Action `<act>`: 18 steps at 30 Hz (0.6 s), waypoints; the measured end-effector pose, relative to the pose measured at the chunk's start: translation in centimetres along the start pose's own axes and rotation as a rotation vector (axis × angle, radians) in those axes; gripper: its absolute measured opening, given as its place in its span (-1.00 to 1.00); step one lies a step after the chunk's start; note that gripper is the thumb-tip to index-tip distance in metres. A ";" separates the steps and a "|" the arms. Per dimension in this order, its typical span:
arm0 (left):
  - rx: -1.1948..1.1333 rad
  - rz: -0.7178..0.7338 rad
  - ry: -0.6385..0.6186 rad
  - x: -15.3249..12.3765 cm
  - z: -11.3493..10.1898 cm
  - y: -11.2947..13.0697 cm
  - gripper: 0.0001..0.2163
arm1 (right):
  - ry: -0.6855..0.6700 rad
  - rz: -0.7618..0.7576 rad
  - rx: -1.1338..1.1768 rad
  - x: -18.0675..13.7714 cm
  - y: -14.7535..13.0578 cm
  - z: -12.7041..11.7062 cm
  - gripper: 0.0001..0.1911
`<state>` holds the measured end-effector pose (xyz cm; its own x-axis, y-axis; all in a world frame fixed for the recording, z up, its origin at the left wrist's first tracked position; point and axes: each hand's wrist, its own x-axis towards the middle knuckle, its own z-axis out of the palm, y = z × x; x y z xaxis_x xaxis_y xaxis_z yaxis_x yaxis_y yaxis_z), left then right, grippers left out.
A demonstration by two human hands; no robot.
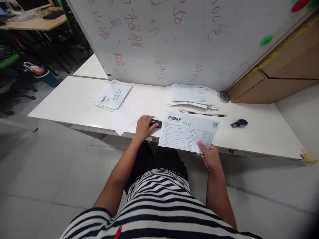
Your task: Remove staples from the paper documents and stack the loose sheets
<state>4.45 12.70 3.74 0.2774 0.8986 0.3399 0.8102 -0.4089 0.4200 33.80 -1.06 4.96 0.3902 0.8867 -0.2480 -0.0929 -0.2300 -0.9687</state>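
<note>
My left hand (144, 127) rests on the white table (74, 103) near its front edge, fingers curled round a small black object (156, 123) that looks like a stapler or stamp. My right hand (210, 155) pinches the lower right corner of a printed form (188, 131) headed "PONY", which lies partly over the table's edge. A blank white sheet (129, 121) lies just left of my left hand.
A stack of printed papers (113, 95) lies at the back left, another pile (191, 95) at the back centre with a black pen (203, 114) in front. A dark small device (239, 123) sits to the right. A whiteboard (174, 39) stands behind; wooden boxes (281, 76) at right.
</note>
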 end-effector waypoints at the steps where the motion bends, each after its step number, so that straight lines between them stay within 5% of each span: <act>1: 0.000 -0.001 -0.001 0.0 0.0 0.0 -0.61 | 0.003 0.008 -0.017 0.1 0.1 0.2 -0.53; 9: 0.002 -0.003 -0.003 0.0 -0.1 0.1 -0.59 | 0.109 -0.027 0.038 2.5 -0.6 1.3 -0.51; 13: 0.008 0.005 0.032 0.0 0.1 0.0 -0.60 | 0.117 -0.110 0.090 8.2 -4.3 1.5 -0.56; 18: 0.007 0.015 0.051 -0.1 0.2 -0.2 -0.60 | -0.149 -0.156 -0.008 17.9 -10.1 1.7 -0.62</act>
<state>4.34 12.72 3.47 0.2629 0.8830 0.3887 0.8098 -0.4210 0.4086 40.16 17.77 10.29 0.2591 0.9613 -0.0941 -0.0346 -0.0881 -0.9955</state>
